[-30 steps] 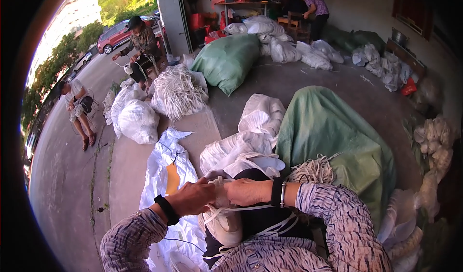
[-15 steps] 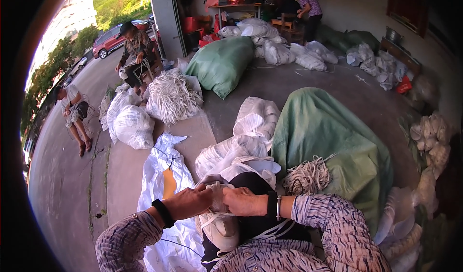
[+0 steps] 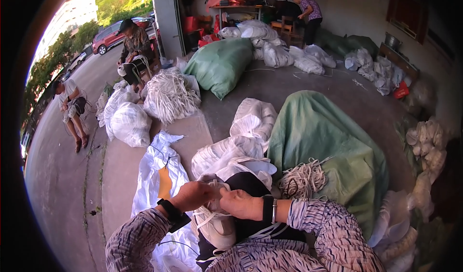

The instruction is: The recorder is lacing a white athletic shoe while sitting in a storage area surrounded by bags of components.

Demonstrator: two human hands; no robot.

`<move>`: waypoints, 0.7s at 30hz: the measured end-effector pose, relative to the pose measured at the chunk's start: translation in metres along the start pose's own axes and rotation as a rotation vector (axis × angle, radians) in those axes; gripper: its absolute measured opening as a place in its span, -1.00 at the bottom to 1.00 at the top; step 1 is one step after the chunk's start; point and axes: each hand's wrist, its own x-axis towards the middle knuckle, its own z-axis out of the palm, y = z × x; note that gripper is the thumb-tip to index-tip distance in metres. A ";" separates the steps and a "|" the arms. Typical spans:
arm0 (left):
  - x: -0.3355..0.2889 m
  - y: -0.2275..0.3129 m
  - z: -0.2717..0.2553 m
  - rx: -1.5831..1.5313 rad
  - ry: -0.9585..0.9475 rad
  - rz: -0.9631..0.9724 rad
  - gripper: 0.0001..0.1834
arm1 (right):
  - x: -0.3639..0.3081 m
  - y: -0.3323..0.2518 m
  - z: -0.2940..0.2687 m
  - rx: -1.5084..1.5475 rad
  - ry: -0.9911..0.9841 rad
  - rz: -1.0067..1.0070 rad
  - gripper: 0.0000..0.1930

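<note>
A pale beige shoe (image 3: 215, 232) lies across my lap, its toe toward me, with white lace crossing its front. My left hand (image 3: 194, 195) is closed in a pinch on the shoelace at the upper opening of the shoe. Opposite it, my right hand (image 3: 242, 205) is closed too, thumb and fingers pressed together on the lace; its strand between the fingertips hardly shows. Loose white lace ends (image 3: 270, 231) trail over the dark cloth on my lap. A heap of whitish laces (image 3: 304, 179) lies beyond my right forearm, on a green sack.
The green sack (image 3: 328, 132) stands ahead on the right. White bags of shoe parts (image 3: 226, 153) lie before me, and a white plastic sheet (image 3: 156, 175) is at my left. Two people (image 3: 135, 50) sit outside at left; another person (image 3: 308, 13) stands at the back.
My left hand has turned and its wrist has moved slightly right. Both hands stay at the shoe's opening. The seated person by the pillar has lowered the hands onto the work.
</note>
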 end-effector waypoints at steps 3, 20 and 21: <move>0.002 0.002 0.018 -0.087 0.397 -0.125 -0.80 | -0.002 0.002 -0.001 0.158 0.098 0.120 -0.83; -0.006 0.007 0.016 -0.244 0.367 0.031 -0.83 | -0.007 0.017 0.026 0.470 0.469 0.018 -0.86; -0.006 0.000 0.022 -0.450 0.355 -0.042 -0.86 | -0.005 0.026 0.022 0.712 0.571 -0.031 -0.85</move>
